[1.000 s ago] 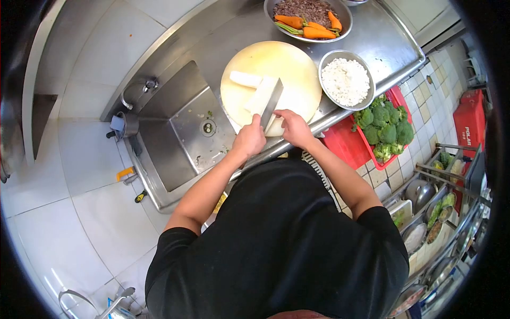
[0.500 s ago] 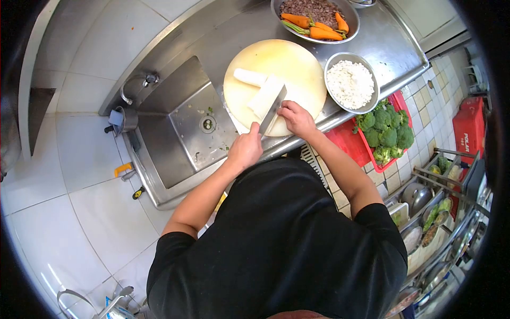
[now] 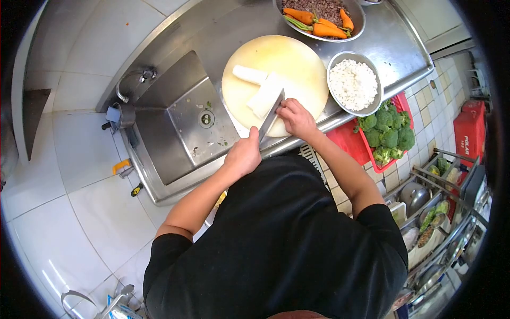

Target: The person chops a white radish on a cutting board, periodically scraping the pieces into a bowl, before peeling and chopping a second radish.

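One knife (image 3: 270, 119), in the head view, slants lengthwise forward and rightward from the left hand (image 3: 243, 155) gripping it, tip just beside the curled right hand (image 3: 298, 119), whose hold I cannot tell. Ahead of both, a white piece (image 3: 266, 95) lies nearly parallel on the round board (image 3: 300, 64).

The chopping board (image 3: 292, 56) offers a way in over its bare far edge; leftward, there's room above the sink (image 3: 159, 159), with the faucet (image 3: 143, 76) jutting up opposite the board. Its near edge is barred by the left hand (image 3: 244, 156), right hand (image 3: 296, 118) and knife (image 3: 272, 117). White lengths (image 3: 268, 95) block its middle; a bowl of white pieces (image 3: 367, 110) crowds its right.
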`<action>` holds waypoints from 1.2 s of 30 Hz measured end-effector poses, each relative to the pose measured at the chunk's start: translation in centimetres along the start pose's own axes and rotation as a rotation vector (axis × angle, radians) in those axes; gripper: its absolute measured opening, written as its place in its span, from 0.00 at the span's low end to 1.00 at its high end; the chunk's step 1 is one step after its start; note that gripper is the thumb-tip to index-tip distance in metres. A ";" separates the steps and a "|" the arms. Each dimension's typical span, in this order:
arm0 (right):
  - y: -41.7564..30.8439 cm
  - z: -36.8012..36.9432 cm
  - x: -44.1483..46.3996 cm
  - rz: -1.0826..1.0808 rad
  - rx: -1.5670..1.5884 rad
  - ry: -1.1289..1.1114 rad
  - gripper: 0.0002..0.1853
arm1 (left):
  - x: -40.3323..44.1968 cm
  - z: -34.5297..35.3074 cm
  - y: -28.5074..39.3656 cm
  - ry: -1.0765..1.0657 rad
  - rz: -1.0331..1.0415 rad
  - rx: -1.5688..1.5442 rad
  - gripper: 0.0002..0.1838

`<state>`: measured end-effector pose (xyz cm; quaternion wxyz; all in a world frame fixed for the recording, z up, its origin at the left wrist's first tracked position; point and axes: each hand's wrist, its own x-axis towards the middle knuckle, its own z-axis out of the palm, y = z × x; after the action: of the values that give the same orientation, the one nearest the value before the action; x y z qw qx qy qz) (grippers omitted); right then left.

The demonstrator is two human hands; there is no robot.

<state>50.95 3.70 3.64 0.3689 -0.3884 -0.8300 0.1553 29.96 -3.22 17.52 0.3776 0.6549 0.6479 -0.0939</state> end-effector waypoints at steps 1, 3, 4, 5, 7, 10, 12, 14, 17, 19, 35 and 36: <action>0.1 0.1 -0.1 0.011 0.010 -0.008 0.12 | 0.4 0.2 0.0 0.001 0.006 0.016 0.16; -0.1 0.1 -0.1 0.024 0.027 -0.014 0.12 | 1.1 0.5 0.2 -0.005 0.007 0.031 0.18; -0.2 -0.1 0.0 0.026 0.034 -0.011 0.12 | 1.5 0.6 0.1 -0.009 0.006 0.040 0.19; -0.3 -0.2 0.1 0.026 0.041 -0.007 0.12 | 1.9 0.8 -0.1 -0.009 0.007 0.038 0.19; -0.3 -0.1 0.2 0.025 0.054 -0.006 0.13 | 2.8 0.9 0.0 -0.008 0.018 0.032 0.18; -0.1 -0.2 0.3 0.033 0.056 -0.007 0.13 | 2.4 0.2 0.2 -0.026 0.003 0.019 0.16; -0.2 -0.1 0.1 0.047 0.060 -0.009 0.12 | 2.7 0.6 0.1 -0.028 -0.011 0.024 0.15; -0.3 -0.3 0.1 0.058 0.058 -0.007 0.12 | 3.3 1.5 -0.1 -0.004 -0.005 0.010 0.14; -0.2 -0.5 -0.3 0.096 0.077 -0.054 0.11 | 5.0 2.8 -0.8 0.064 0.038 -0.035 0.15; 0.1 -0.8 -1.0 0.096 0.026 -0.069 0.10 | 6.1 2.6 -1.0 0.097 0.076 -0.071 0.17; -1.2 -1.8 -1.2 0.153 -0.028 -0.245 0.12 | 0.9 1.0 0.7 0.073 0.019 0.038 0.13; -1.1 -1.8 -1.3 0.151 -0.025 -0.234 0.13 | 0.3 0.7 0.5 0.063 0.023 0.046 0.13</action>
<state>52.20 1.94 4.82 0.2522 -0.4335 -0.8376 0.2166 30.71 -3.37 17.01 0.3431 0.6733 0.6496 -0.0838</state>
